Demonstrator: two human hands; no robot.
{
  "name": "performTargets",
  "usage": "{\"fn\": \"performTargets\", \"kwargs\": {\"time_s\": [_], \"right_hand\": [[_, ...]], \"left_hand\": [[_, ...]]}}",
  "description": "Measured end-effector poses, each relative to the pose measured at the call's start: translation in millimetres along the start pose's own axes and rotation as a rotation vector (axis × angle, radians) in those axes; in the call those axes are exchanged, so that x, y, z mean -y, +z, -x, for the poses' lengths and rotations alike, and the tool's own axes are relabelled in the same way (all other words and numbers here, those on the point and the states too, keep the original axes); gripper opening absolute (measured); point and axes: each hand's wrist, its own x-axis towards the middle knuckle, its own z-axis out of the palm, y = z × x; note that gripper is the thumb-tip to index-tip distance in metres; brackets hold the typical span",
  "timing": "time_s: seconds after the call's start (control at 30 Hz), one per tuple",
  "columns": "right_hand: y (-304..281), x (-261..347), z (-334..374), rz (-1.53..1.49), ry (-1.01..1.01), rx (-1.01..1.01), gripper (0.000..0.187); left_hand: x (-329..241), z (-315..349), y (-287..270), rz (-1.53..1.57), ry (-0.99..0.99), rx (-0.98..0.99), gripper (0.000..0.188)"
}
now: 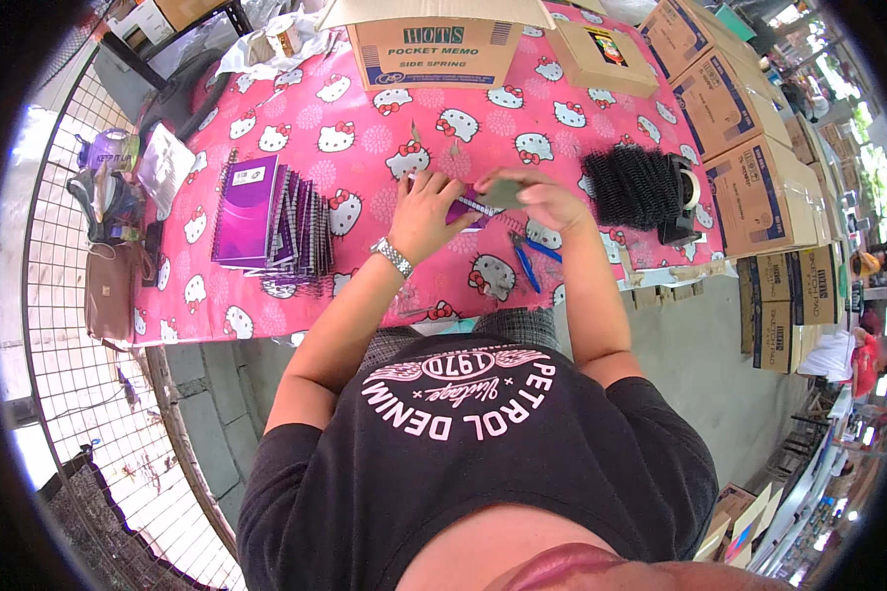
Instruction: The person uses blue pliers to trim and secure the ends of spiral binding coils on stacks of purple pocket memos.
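A small purple spiral notebook (475, 208) lies between my hands on the table, mostly hidden by them. My left hand (426, 219) is closed on its left side, fingers bent over the edge. In my right hand (552, 201) is a flat grey-green piece (503, 193), pinched beside the notebook's coil; whether it belongs to the notebook I cannot tell. Blue-handled pliers (533, 262) lie just below my right hand. Left of my hands, purple spiral notebooks (246, 212) are stacked in an uneven pile. A bundle of black spiral coils (633, 187) lies to the right.
A black tape dispenser (682, 202) stands against the coils. An open carton (434, 57) and a flatter brown box (606, 61) sit at the back of the pink patterned tablecloth (296, 138). Stacked cartons (759, 192) line the right side; a wire grid (59, 246) borders the left.
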Motion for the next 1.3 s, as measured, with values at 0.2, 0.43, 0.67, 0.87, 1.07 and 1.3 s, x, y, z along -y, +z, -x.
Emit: {"fn": "performTargets", "kwargs": {"time_s": [0.2,0.43,0.67,0.87,1.07,1.3], "right_hand": [[-11,-14,-1,-0.084,0.011,-0.056,0.043],[0,3,-24,0.174,0.139,-0.052,0.046],[2,1,-40,0.290,0.193,-0.098,0.043],[-7,-7,-49,0.425,0.207,-0.105,0.043],[-64,-50,-10,1.444,0.347,-0.665,0.060],[24,-100,73,1.609,0.170,-0.892,0.061]], "left_hand": [[3,-1,-3,0.048,-0.009,0.026,0.041],[29,-5,-13,0.128,-0.079,0.020,0.037],[45,-5,-7,0.463,-0.145,0.052,0.031],[47,-6,-6,0.537,-0.202,0.051,0.028],[43,-5,-2,0.617,-0.341,-0.059,0.024],[42,17,0,0.729,-0.613,-0.096,0.023]]}}
